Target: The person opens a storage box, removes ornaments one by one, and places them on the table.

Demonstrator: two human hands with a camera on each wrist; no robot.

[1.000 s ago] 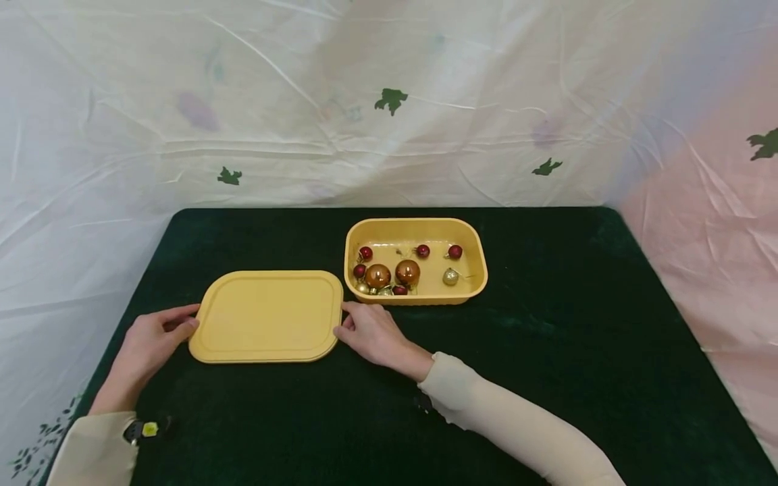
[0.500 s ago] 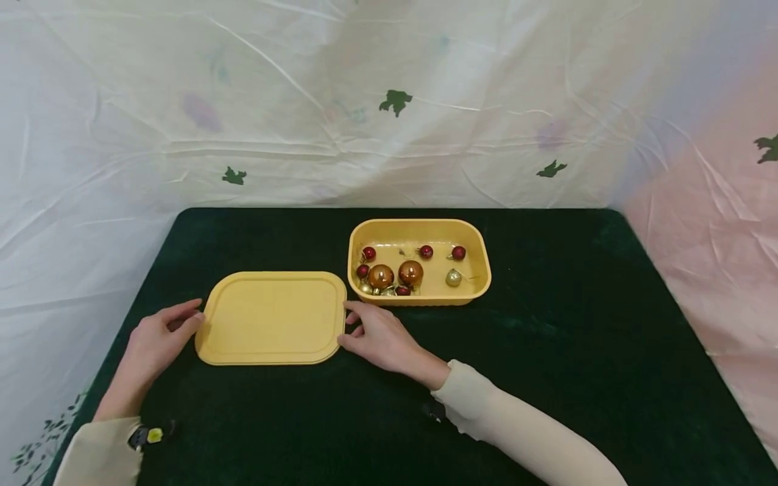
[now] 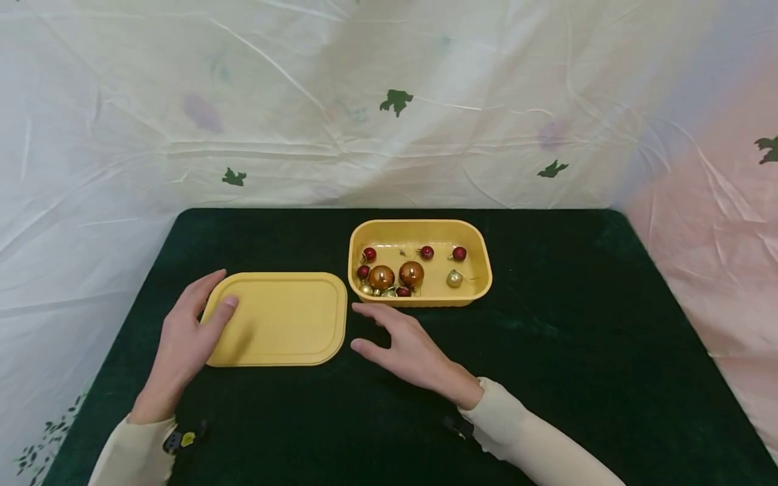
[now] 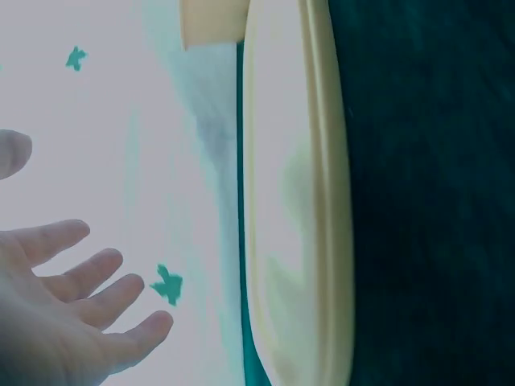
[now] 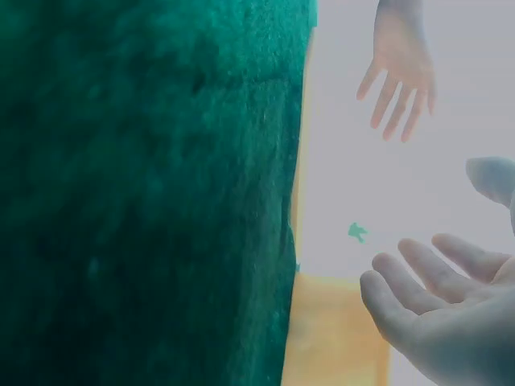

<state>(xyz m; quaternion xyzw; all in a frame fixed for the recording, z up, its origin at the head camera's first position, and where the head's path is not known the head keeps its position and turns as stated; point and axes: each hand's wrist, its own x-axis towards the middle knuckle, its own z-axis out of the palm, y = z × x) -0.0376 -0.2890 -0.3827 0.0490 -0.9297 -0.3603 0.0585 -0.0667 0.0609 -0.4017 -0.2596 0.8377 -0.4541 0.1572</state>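
A yellow rectangular lid (image 3: 279, 320) with rounded corners lies flat on the dark green cloth. Over its left end hovers my left hand (image 3: 188, 337), fingers spread and a shadow falling on the lid; the left wrist view shows those fingers (image 4: 105, 297) apart from the lid (image 4: 302, 201). My right hand (image 3: 413, 347) is off the lid's right edge, thumb and fingers apart, holding nothing. Just beyond it stands a yellow box (image 3: 419, 300) without a cover. Inside lie two large copper-coloured baubles (image 3: 411, 274), several small dark red baubles (image 3: 458, 254) and a few pale gold ones (image 3: 454, 278).
Dark green cloth (image 3: 577, 324) covers the table, whose back edge meets a hanging white sheet (image 3: 292, 101) printed with green shapes. A pinkish sheet (image 3: 711, 223) hangs at the right. The lid's upper right corner lies close to the box.
Both hands have let go of the lid's ends. The left has risen and moved right over the lid; the right has drawn away to the right and spread. The lid stays put.
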